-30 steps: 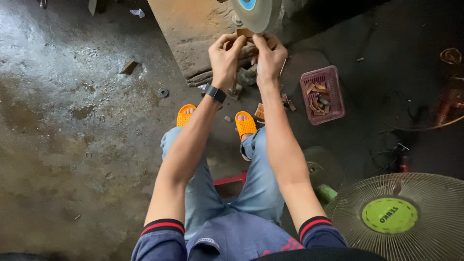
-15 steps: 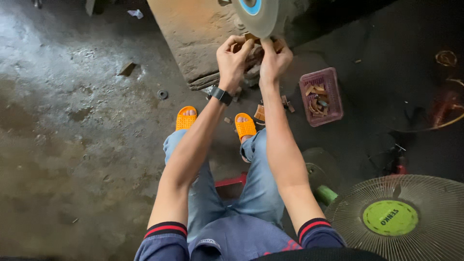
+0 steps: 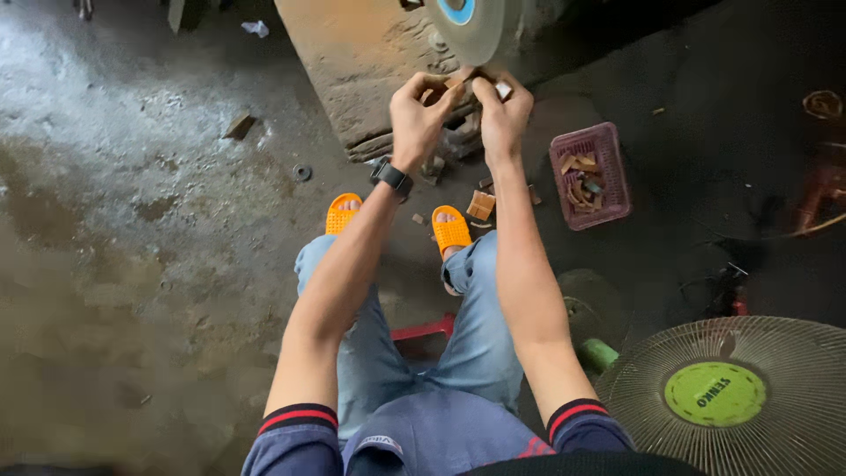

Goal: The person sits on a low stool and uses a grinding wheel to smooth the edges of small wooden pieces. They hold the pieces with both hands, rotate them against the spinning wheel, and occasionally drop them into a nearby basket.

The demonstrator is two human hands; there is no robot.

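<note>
**Wood against the wheel**

Brown and small, a wooden piece [image 3: 460,81] sits at twelve o'clock in the view, pinched between both hands and pressed up to the lower rim of a grey grinding wheel [image 3: 469,28]. The left hand [image 3: 416,115] is curled narrowly, thumb and forefinger closed on the piece's left end; a black watch [image 3: 392,176] bands its wrist. The right hand [image 3: 502,113] grips the right end in the same tight pinch, fingertips meeting those of the left.

At three o'clock from the hands, well apart, a pink plastic basket [image 3: 608,141] holds more brown pieces. Orange sandals [image 3: 449,229] rest on the stained concrete floor [image 3: 132,220] below the hands, with another wooden scrap [image 3: 480,205] just beside the right one. At five o'clock a fan guard [image 3: 634,388] with a green hub lies flat.
</note>
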